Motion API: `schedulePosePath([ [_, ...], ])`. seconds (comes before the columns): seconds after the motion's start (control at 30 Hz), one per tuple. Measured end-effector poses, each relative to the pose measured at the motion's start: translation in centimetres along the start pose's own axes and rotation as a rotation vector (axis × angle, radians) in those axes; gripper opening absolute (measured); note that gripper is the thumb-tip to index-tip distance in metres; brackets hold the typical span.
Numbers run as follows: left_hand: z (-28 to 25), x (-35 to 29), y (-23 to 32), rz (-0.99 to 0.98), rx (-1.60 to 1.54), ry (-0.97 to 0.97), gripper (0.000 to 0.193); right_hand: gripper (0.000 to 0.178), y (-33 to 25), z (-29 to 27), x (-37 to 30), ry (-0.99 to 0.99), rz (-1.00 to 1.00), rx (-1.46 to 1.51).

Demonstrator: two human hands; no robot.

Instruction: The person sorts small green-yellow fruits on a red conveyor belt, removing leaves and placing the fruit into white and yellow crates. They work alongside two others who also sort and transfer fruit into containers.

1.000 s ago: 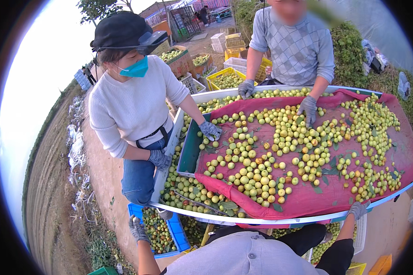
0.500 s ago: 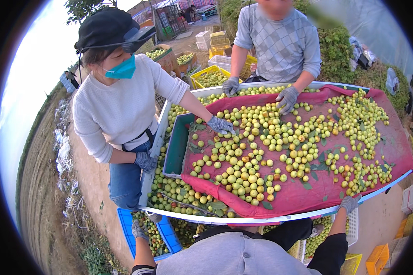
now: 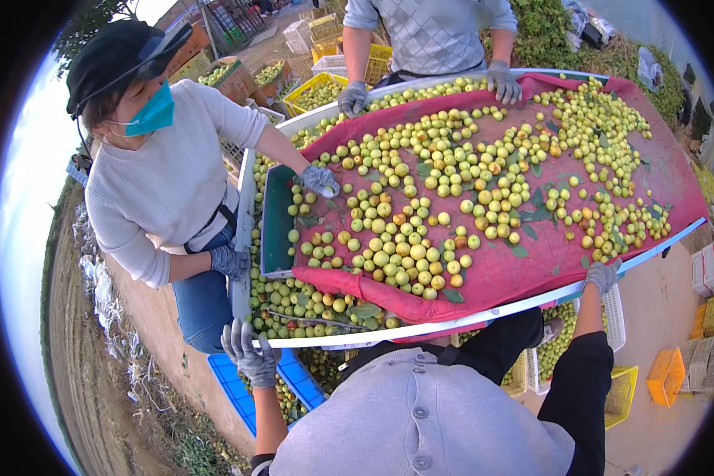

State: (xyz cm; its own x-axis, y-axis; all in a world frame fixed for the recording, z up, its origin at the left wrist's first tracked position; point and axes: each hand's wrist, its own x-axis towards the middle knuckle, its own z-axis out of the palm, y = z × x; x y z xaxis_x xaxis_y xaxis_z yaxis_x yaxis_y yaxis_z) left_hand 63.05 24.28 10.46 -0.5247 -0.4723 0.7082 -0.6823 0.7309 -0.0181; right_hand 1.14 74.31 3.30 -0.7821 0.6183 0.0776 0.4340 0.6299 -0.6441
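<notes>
My left hand (image 3: 250, 355), in a grey glove, is at the near left corner of the sorting table, its fingers spread and stretched upward beside the white rim (image 3: 420, 330). My right hand (image 3: 602, 277), gloved too, has its fingers closed over the blue-white near edge on the right. Small round green fruits (image 3: 408, 258), some with brown blush, lie with leaves over the red cloth (image 3: 523, 278) on the table. More of them fill the trough (image 3: 282, 317) along the left side, where a thin twig lies. A green board (image 3: 276, 230) stands at the cloth's left end.
A co-worker in a white sweater (image 3: 163, 143) stands left, one gloved hand (image 3: 320, 181) over the cloth. Another in grey (image 3: 428, 36) stands across, both hands at the far edge. Blue crates (image 3: 234, 393) sit below left; an orange crate (image 3: 665, 376) and a yellow crate (image 3: 621, 397) stand right.
My left hand has risen from over the blue crate to the table's near left corner. My right hand stays on the edge. The co-worker across has drawn a hand back to the far edge.
</notes>
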Motion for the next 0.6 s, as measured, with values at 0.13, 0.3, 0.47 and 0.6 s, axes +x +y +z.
schedulePosePath([
  [0.13, 6.6, 8.0, 12.8, 0.184, -0.581, -0.257, 0.055, 0.076, -0.1, 0.0, 0.0, 0.014, -0.033, -0.111],
  [0.3, 12.2, 10.3, 29.2, 0.657, -0.7, -0.748, 0.076, 0.077, -0.8, -0.6, -0.8, 0.01, -0.021, -0.101],
  [0.47, 17.3, 10.1, 29.9, 0.827, -0.306, -1.169, 0.068, 0.074, -1.3, -1.3, -1.7, -0.001, -0.035, -0.054],
  [0.6, 20.7, 10.8, 25.4, 0.979, -0.16, -1.108, 0.058, 0.07, -1.5, -1.6, -2.1, 0.025, -0.092, -0.091],
])
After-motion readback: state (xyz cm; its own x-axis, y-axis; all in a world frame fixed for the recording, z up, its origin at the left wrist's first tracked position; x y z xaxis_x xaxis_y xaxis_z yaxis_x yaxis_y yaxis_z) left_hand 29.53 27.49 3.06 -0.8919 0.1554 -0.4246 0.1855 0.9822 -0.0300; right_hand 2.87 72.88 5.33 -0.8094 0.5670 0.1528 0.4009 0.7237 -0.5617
